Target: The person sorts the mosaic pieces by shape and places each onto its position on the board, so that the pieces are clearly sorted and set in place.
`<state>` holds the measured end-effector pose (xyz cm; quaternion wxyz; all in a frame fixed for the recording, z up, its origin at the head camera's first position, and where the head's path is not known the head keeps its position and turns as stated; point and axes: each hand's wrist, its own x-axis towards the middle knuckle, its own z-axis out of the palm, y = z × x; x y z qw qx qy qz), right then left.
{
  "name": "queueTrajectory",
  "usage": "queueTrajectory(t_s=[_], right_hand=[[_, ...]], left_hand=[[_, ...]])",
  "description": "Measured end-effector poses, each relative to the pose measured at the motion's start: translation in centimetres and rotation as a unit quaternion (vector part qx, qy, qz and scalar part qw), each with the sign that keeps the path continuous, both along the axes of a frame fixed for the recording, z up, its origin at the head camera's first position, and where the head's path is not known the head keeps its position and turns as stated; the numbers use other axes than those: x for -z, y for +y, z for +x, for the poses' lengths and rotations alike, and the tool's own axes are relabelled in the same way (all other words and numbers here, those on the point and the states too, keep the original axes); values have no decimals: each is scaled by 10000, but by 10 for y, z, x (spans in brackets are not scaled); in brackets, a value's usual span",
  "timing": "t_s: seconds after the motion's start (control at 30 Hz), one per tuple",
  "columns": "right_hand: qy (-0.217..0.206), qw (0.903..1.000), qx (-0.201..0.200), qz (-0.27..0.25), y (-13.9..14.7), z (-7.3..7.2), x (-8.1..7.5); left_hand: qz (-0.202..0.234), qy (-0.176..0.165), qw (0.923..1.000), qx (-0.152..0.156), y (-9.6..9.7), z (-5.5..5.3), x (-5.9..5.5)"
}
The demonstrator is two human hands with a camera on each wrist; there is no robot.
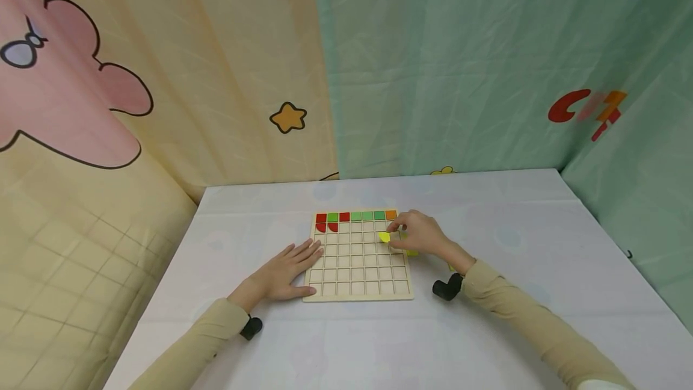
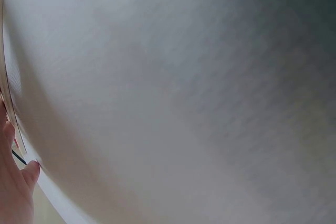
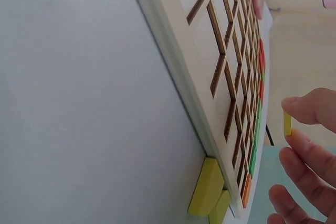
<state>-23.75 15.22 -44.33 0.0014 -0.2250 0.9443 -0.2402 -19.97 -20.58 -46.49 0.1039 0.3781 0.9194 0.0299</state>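
Note:
A wooden grid board (image 1: 358, 288) with square cells lies on the table. My left hand (image 1: 286, 271) rests with straight, spread fingers over the board's left edge; only part of it shows in the left wrist view. Thumb and forefinger of my right hand (image 1: 421, 233) pinch a small, thin yellow piece (image 3: 287, 123) above the board's right side. The other right fingers are loosely bent. Along the board's far row sit red, green and orange squares (image 1: 391, 215). Under them, at the left, lie two red quarter-round pieces (image 1: 321, 228).
Yellow blocks (image 3: 206, 187) lie against the board's right edge, and another bit of yellow (image 1: 451, 267) shows under the right wrist. A pale cloth covers the table (image 1: 335, 348). Printed curtains (image 1: 433, 77) hang behind it and at both sides.

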Motion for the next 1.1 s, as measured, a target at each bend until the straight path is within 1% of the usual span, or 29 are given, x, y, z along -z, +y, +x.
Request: queueTrajectory(t_s=[0.33, 0.6, 0.8, 1.0, 1.1], right_hand=[[-213, 9997, 77, -107, -21, -12, 1], [-175, 9998, 110, -50, -38, -18, -2], [-194, 9995, 117, -206, -48, -21, -6], [-80, 9994, 12, -332, -56, -25, -3], [-58, 9996, 13, -292, -60, -28, -1]], left_hand=[[-11, -5, 10000, -29, -1, 1, 1], [-15, -30, 10000, -32, 0, 1, -1], [-46, -33, 10000, -51, 0, 1, 0], [-21, -79, 9999, -72, 0, 1, 0], [-25, -94, 9999, -90, 0, 0, 1]])
